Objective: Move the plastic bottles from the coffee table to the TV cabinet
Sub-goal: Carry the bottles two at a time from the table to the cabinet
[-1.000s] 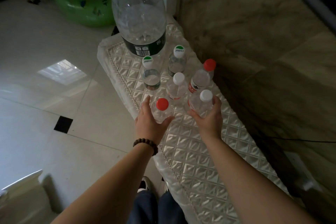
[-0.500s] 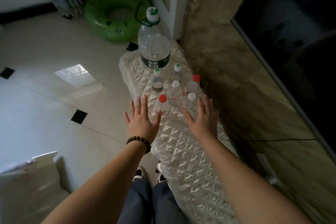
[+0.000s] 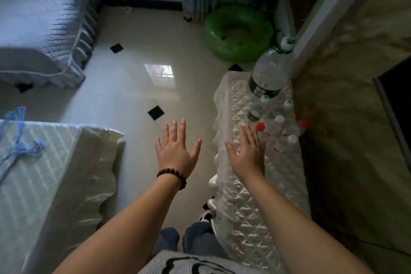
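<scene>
Here both hands are empty, fingers spread, palms down. The left hand, with a dark bead bracelet at its wrist, hangs over the bare tiled floor, off the worktop altogether. The right hand hovers above the near-left part of the bottle cluster, over the quilted white cover of the worktop, gripping nothing; whether its fingertips brush the nearest bottle cannot be told. The small plastic bottles stand bunched toward the far end of the worktop, against its right edge by the marbled wall. Their clear bodies blur into the shiny cover, so mostly caps read: two red, two white with green, a few plain white. An exact count is not possible. The red-capped bottle nearest the right hand is partly covered by its fingers. Beyond the cluster, at the far end, a large clear jug with a dark label band stands upright. A green inflatable ring lies on the floor past the far edge. A dark screen edge is cut off by the right frame border. A second covered surface at the left is cropped, with a blue cord lying on it. The whole frame is soft with motion blur.
</scene>
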